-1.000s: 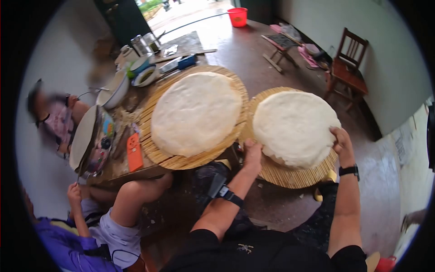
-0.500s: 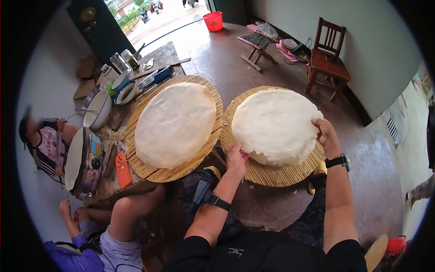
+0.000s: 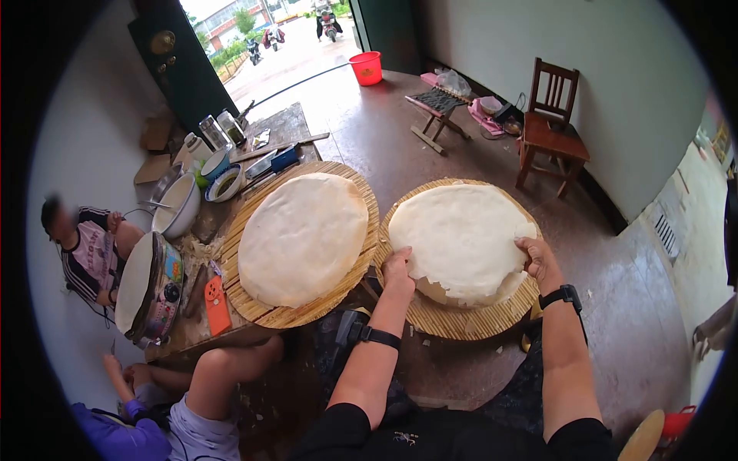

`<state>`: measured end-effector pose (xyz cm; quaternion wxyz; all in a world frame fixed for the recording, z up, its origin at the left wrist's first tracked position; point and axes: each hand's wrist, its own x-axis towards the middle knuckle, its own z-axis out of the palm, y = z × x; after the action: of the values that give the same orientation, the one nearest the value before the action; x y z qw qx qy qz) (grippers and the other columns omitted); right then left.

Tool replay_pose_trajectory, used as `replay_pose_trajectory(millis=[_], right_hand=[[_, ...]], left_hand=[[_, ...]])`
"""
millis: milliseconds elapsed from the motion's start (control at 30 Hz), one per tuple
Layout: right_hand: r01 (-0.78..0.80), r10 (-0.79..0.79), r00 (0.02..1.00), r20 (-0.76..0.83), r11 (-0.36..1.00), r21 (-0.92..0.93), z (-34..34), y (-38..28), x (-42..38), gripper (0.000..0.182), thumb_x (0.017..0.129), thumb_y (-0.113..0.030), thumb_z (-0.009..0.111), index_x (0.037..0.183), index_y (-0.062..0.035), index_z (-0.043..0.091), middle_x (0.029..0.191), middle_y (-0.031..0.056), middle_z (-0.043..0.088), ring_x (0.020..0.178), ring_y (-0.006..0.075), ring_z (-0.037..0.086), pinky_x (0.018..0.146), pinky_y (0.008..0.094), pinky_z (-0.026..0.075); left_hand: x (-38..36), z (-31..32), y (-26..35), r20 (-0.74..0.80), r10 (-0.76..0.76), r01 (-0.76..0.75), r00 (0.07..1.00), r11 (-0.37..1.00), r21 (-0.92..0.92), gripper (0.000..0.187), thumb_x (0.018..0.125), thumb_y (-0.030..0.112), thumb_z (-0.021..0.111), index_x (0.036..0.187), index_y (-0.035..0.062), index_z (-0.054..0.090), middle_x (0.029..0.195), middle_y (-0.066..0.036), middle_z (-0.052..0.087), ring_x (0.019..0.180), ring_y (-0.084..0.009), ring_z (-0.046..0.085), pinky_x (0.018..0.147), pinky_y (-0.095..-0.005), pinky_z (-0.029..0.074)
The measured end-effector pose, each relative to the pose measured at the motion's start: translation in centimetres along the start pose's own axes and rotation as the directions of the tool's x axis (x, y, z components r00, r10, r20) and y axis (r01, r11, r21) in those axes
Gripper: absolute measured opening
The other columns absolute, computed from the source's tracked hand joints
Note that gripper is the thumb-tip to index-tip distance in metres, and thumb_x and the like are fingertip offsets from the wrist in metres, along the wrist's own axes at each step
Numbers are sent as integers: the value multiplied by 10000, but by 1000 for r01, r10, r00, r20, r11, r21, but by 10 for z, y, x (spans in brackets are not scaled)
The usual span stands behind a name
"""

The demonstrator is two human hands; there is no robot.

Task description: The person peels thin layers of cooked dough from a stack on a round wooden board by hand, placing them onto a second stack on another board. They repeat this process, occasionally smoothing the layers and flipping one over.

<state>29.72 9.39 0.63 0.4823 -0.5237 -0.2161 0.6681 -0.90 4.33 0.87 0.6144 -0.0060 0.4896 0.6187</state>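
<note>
A stack of thin, pale round flatbreads [image 3: 461,238] lies on a round slatted reed mat [image 3: 461,323] in front of me. Its near edge is ragged and torn. My left hand [image 3: 398,270] pinches the left rim of the top flatbread. At the right rim, my right hand [image 3: 541,263] is closed on the edge, thumb on top; its other fingertips are partly hidden. A second pile of flatbreads [image 3: 304,238] rests on another reed mat [image 3: 296,316] to the left, apart from both hands.
On the table at left stand a round electric griddle [image 3: 146,296], a white bowl of batter [image 3: 179,201], jars [image 3: 231,127] and an orange phone [image 3: 217,303]. Two people sit at the left. A folding stool [image 3: 440,107], a wooden chair [image 3: 553,127] and a red bucket [image 3: 366,69] stand beyond.
The view has tilted up, so everything sits lower. My left hand has moved up along the left rim, and my right hand has come slightly down the right rim.
</note>
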Motion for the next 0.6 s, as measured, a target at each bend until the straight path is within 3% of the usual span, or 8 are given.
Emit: replay_pose_trajectory(millis=[67, 100, 167, 267, 333, 600], right_hand=[[-9, 9, 1000, 2, 1000, -6, -2, 2, 3, 300, 765, -43, 597, 1053, 30, 558, 889, 135, 641, 759, 281, 641, 677, 458, 544], [-22, 22, 1000, 1, 1000, -11, -5, 3, 7, 296, 768, -41, 591, 1053, 32, 555, 903, 138, 638, 770, 281, 641, 692, 455, 545], [-33, 33, 999, 6, 999, -15, -10, 4, 12, 293, 772, -39, 586, 1054, 33, 551, 917, 140, 636, 780, 281, 641, 707, 451, 545], [-67, 64, 997, 44, 995, 68, -10, 2, 12, 289, 773, -29, 582, 1051, 41, 544, 938, 148, 632, 802, 280, 640, 754, 431, 541], [-4, -13, 996, 93, 985, 173, -7, -1, 7, 297, 772, -23, 584, 1055, 49, 532, 955, 154, 631, 818, 281, 640, 783, 412, 536], [-20, -34, 979, 201, 965, 261, 11, -20, -1, 356, 786, -3, 565, 1132, 44, 500, 1032, 158, 613, 924, 289, 613, 861, 426, 499]], left_hand=[[-19, 19, 14, -35, 182, -170, 983, 962, 216, 281, 774, 82, 589, 1049, 52, 543, 997, -90, 563, 892, -243, 559, 714, -397, 484], [-18, 23, 17, -36, 189, -177, 981, 960, 215, 281, 774, 82, 589, 1049, 52, 543, 997, -90, 563, 892, -243, 559, 714, -397, 484], [-18, 34, 22, 139, 331, -347, 933, 932, 108, 263, 738, 32, 578, 1000, 15, 557, 919, -85, 589, 799, -221, 571, 708, -347, 481], [-21, 52, 29, 217, 407, -434, 887, 895, 97, 253, 733, 39, 586, 980, -2, 556, 854, -73, 600, 739, -202, 575, 697, -324, 479], [-28, 62, 35, 254, 431, -460, 866, 885, 66, 239, 732, 39, 584, 966, -3, 559, 853, -73, 600, 739, -192, 574, 687, -317, 478], [-69, 78, 66, 326, 538, -572, 778, 820, 11, 224, 728, 41, 588, 946, -4, 567, 847, -63, 601, 736, -162, 573, 675, -303, 486]])
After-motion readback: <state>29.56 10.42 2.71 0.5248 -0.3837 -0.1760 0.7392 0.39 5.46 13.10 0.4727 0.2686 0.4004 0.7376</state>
